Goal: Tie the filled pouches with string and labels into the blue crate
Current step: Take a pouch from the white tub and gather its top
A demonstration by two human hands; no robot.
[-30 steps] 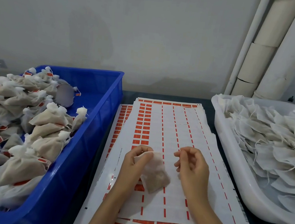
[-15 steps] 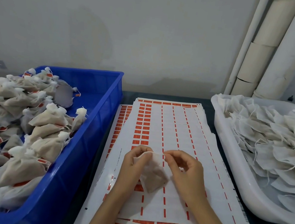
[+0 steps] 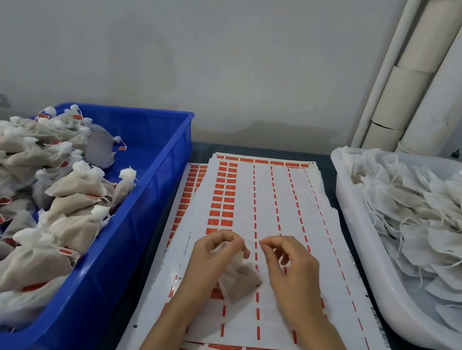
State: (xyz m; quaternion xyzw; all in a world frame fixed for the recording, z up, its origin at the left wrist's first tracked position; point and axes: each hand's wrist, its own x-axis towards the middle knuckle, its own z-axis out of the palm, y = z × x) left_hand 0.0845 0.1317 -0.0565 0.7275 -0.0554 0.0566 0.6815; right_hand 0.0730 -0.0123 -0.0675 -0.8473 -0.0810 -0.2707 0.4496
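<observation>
Crate: one rectangular blue plastic crate (image 3: 134,220) at the left, heaped with tied beige cloth pouches (image 3: 74,182) bearing orange tags, too many to count.
Tub: one white plastic tub (image 3: 379,272) at the right, piled with flat untied pouches (image 3: 438,233).
Sheets: at least three overlapping white label sheets (image 3: 279,199) between the two containers.
Pouch in work: one filled beige pouch (image 3: 241,283) over the top sheet, outside the crate.
Left hand (image 3: 212,258): fingers curled round the pouch's gathered neck.
Right hand (image 3: 293,272): thumb and forefinger pinched together beside the neck; whether they hold string cannot be told.
</observation>
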